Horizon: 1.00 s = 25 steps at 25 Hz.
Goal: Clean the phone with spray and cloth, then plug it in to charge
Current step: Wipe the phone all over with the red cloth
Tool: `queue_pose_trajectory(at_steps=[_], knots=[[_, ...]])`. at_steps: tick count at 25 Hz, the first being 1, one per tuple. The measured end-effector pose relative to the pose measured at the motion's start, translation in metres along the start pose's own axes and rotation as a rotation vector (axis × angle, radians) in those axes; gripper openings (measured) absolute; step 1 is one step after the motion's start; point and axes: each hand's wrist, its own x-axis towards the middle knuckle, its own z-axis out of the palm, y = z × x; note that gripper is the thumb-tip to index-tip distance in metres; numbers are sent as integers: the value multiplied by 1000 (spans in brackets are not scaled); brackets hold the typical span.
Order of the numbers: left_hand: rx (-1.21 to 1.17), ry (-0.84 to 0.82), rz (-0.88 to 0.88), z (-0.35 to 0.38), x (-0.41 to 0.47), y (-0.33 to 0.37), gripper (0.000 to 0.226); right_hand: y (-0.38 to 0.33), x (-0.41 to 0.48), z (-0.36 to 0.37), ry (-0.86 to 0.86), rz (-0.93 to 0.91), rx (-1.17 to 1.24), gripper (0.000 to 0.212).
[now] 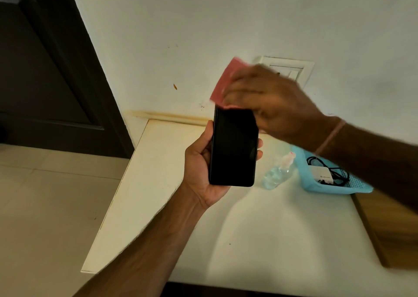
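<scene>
Room fixtures around a pale table

A cream table (158, 183) meets a stained white wall (203, 25); dark door (45, 70) at left, tiled floor (45, 195) below, wooden board (389, 228) at right.

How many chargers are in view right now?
1. A white charger with its black cable lies in the blue basket on the table, right of the spray bottle. The right arm may hide others.

The phone (234, 147) is black, the cloth (222, 83) pink, the basket (316, 187) light blue, the table (271, 240) cream-white.
</scene>
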Motion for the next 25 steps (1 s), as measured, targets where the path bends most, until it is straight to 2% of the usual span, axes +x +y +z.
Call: queue_pose_trajectory(at_steps=[1,4,7,10,13,14,16,17,20,23,25], knots=[[4,-5,2,1,0,0,53,0,-1,1,10,35,16,31],[-46,19,-6,3,0,0,45,-3,-5,3,-80,-39,-4,38],[-1,15,2,3,-1,0,51,-8,-5,4,-36,197,19,43],[-41,55,-6,4,1,1,43,-13,-10,9,-107,54,-20,47],[-5,38,2,3,0,1,51,-8,-8,5,-32,267,38,44],[-17,40,3,4,0,1,50,-10,-7,4,-38,252,38,43],[-65,61,-5,3,1,2,42,-15,-10,7,-106,84,15,46],[-66,52,-4,3,1,2,42,-15,-11,7,-106,77,23,47],[-19,35,14,0,1,0,51,-12,-6,3,-28,299,93,51],[-59,59,8,-1,1,0,42,-22,-7,10,-82,169,15,53],[-30,42,18,-1,1,0,45,-22,-5,8,-47,288,38,51]])
